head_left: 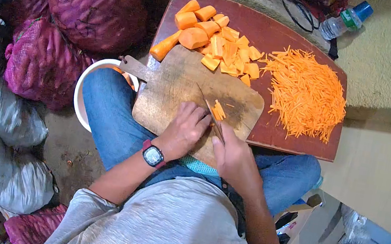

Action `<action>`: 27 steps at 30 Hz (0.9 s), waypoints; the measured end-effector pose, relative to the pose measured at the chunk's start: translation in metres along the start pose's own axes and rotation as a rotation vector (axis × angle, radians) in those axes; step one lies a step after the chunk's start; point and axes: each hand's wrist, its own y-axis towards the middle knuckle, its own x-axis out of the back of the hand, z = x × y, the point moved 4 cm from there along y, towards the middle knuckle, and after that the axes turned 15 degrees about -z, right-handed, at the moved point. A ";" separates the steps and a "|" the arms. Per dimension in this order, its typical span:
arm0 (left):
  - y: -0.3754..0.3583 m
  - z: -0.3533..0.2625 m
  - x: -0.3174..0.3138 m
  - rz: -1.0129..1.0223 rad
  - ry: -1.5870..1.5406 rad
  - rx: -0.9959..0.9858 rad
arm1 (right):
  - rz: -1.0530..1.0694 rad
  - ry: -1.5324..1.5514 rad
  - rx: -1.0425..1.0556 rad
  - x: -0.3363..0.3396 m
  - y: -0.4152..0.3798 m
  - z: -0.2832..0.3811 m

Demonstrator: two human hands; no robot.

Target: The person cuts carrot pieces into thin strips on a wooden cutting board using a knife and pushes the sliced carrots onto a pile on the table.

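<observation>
My right hand (234,154) is closed round the handle of a knife (207,102), whose dark blade slants up and left over the wooden cutting board (170,85). Just left of the blade, my left hand (187,127) presses down with curled fingers. A bit of orange shows at its fingertips, so it seems to hold a carrot piece, mostly hidden under the fingers. On the other side of the blade lie freshly cut carrot strips (218,111). Beyond the board sit peeled carrot chunks (194,37) and flat carrot slabs (230,51). A large heap of carrot shreds (307,96) is at the right.
The board rests partly on a dark red tabletop (271,29) and over my lap. A white tub (79,98) stands by my left knee. Full red mesh sacks (97,1) and white sacks (11,154) line the left. A water bottle (345,20) lies at the upper right.
</observation>
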 end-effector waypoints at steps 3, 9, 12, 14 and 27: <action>-0.001 0.004 -0.001 -0.018 0.009 0.003 | 0.003 0.035 -0.006 0.010 -0.005 0.008; 0.000 0.001 -0.001 0.019 -0.001 0.022 | -0.025 0.015 0.034 0.000 -0.002 -0.001; 0.000 0.004 -0.002 -0.017 -0.002 0.019 | -0.030 0.026 0.065 0.005 -0.001 0.005; -0.006 0.006 -0.003 -0.036 0.019 0.018 | 0.004 -0.001 0.090 0.007 -0.007 0.007; -0.005 0.005 -0.003 0.009 -0.024 0.044 | -0.023 0.005 -0.035 0.001 -0.013 0.003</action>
